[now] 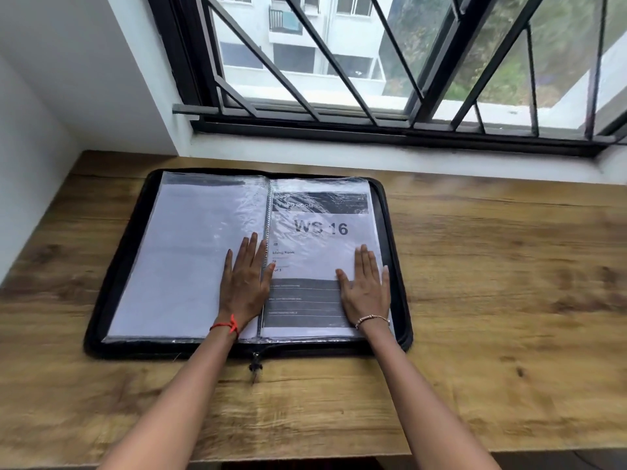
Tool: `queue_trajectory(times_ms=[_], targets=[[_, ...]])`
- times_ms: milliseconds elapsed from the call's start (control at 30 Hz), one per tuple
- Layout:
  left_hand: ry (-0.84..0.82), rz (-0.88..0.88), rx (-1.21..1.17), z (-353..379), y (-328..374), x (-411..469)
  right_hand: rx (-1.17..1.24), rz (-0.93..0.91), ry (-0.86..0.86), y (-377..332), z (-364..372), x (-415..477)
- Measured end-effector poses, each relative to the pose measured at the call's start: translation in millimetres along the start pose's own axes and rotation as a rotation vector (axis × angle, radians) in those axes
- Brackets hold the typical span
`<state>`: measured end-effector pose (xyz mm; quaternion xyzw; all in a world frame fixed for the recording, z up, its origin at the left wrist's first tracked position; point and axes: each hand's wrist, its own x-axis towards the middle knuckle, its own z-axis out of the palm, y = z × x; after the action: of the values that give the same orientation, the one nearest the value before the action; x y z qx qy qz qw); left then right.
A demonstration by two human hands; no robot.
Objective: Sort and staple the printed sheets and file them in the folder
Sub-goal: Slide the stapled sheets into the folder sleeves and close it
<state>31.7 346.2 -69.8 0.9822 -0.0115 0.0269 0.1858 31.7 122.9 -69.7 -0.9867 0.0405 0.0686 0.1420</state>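
The folder (pixel 247 262) lies open on a brown wooden table (pixel 492 300), with its far edge near the white sill below a window (pixel 373 62) with black bars. The left hand (pixel 245 283) lies flat with straight fingers just left of the folder's spine. The right hand (pixel 366 286) lies flat on the printed sheet (pixel 319 232) marked "WS 16", inside a clear sleeve on the folder's right side.
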Motion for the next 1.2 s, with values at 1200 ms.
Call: queue_trajectory(times_ms=[1200], targets=[[0.111, -0.331, 0.114, -13.5, -69.0, -34.0, -0.059, -0.189, -0.139, -90.8, -7.8, 141.4]])
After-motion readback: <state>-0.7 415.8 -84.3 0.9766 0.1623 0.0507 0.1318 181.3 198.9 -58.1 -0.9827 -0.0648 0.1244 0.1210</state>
